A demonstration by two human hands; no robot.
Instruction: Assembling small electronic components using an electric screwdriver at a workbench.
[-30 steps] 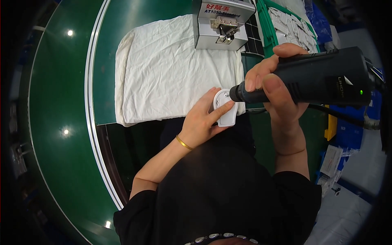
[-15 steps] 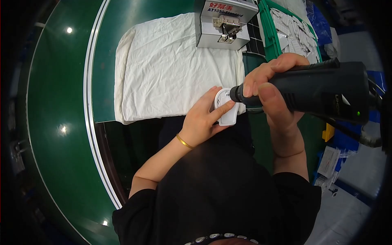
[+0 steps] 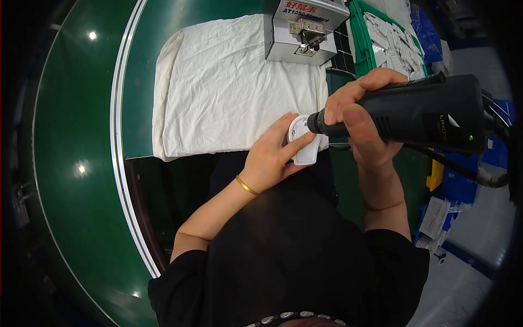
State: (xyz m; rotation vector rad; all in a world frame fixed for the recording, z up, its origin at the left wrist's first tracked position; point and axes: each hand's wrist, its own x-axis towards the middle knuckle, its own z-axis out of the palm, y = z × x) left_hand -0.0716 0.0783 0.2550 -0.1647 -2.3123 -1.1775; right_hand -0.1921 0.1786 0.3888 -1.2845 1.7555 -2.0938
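A white plastic housing (image 3: 306, 156), rounded at its far end, is held by my left hand (image 3: 271, 154) at the near edge of the white cloth. The thumb lies across its face and the other fingers are partly hidden behind it. My right hand (image 3: 364, 117) is wrapped round a black electric screwdriver (image 3: 430, 111) with a lit green light. The tool is held nearly level, its ribbed nose against or just over the housing's rounded end. Whether the bit touches a screw is too small to tell.
The folded white cloth (image 3: 229, 87) covers part of the green table (image 3: 139, 109). A grey metal screw feeder (image 3: 299, 52) stands at its far right. Beyond it, a green bin (image 3: 362, 54) holds several white parts (image 3: 389, 41). A dark cable (image 3: 463, 170) hangs below the screwdriver.
The screwdriver's rear end has swung slightly toward the left, its nose staying at the housing. Both hands keep their grip; the whole view has shifted a little.
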